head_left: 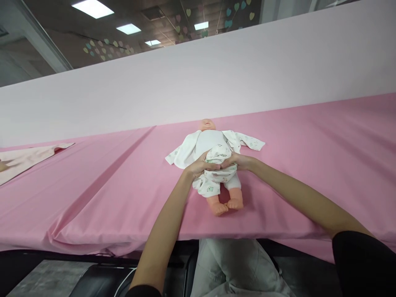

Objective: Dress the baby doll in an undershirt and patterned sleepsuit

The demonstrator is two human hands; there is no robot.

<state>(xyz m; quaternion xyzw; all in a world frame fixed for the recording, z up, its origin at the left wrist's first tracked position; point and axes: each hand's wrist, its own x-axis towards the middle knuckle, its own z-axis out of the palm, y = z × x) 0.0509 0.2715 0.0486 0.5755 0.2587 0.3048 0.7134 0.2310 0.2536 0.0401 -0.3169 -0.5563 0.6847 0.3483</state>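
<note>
A baby doll [208,125] lies on its back on the pink cloth, its head toward the wall and bare feet toward me. White printed baby clothes [219,152] lie bunched over its belly and hips, and a long-sleeved top spreads open around the torso. My left hand [201,166] grips the bunched cloth from the left side. From the right, my right hand [235,161] holds the same cloth, thumbs nearly meeting in the middle. One leg of the garment covers the doll's left-side thigh in view. Fingers under the cloth are partly hidden.
A pink cloth [123,198] with folds covers the table. At the far left lies a pale pink fabric piece [27,159]. A white low wall [198,82] stands behind the table. Below the front edge are a black chair [99,280] and my legs in grey trousers [235,268].
</note>
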